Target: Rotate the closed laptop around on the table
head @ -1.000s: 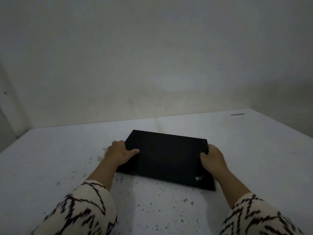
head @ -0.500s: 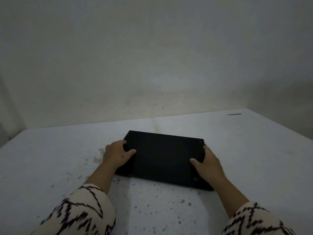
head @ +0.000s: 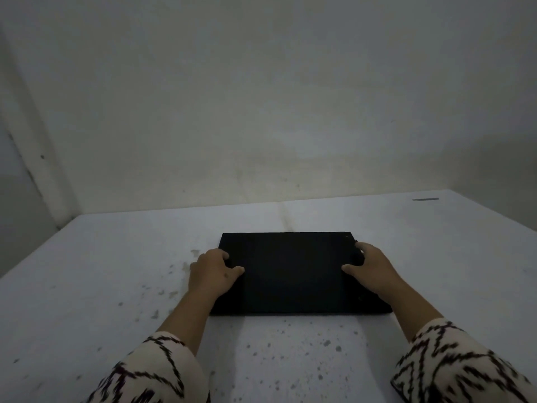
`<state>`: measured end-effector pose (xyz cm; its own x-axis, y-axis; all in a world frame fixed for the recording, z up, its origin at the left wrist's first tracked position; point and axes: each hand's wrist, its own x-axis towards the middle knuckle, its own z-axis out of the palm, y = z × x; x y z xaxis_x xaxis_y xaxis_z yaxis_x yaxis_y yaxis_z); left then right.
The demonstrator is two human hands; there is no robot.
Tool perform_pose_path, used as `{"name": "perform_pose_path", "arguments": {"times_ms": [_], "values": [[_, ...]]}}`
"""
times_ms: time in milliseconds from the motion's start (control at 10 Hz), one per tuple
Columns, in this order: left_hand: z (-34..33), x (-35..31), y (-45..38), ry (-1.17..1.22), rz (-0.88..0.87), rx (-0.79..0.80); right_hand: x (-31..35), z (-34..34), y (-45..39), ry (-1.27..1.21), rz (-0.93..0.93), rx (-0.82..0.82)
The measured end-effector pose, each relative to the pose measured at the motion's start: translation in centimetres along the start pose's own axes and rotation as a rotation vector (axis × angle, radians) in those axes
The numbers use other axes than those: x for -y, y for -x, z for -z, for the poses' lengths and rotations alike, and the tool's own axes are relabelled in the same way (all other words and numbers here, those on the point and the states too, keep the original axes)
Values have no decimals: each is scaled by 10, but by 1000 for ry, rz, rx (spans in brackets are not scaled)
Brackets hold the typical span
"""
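A closed black laptop (head: 293, 271) lies flat on the white table (head: 87, 286), its long edges running nearly square to me. My left hand (head: 212, 271) grips the laptop's left side, thumb on the lid and fingers curled over the edge. On the opposite side, my right hand (head: 372, 269) holds the right edge the same way, thumb resting on the lid. Both forearms wear cream sleeves with a black zigzag pattern.
The table top is speckled with dark spots and stains near my arms. A plain wall (head: 261, 112) rises just behind the table's far edge. A small dark flat strip (head: 425, 199) lies at the back right of the table.
The laptop has turned from a skewed angle to nearly square with me. My right hand slid from the near right corner to further along the right edge, thumb now on the lid.
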<state>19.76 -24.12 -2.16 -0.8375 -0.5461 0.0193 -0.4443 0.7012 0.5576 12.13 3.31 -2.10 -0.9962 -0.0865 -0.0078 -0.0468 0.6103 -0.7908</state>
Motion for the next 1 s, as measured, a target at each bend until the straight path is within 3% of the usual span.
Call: {"name": "perform_pose_path", "arguments": {"times_ms": [600, 900, 1000], "values": [[-4, 3, 29, -55, 45, 5, -4, 4, -7, 102, 76, 74], [-4, -16, 35, -254, -1, 63, 11, -19, -3, 575, 50, 62], [9, -27, 29, -235, -39, 41, 29, -24, -3, 631, 161, 45]]}}
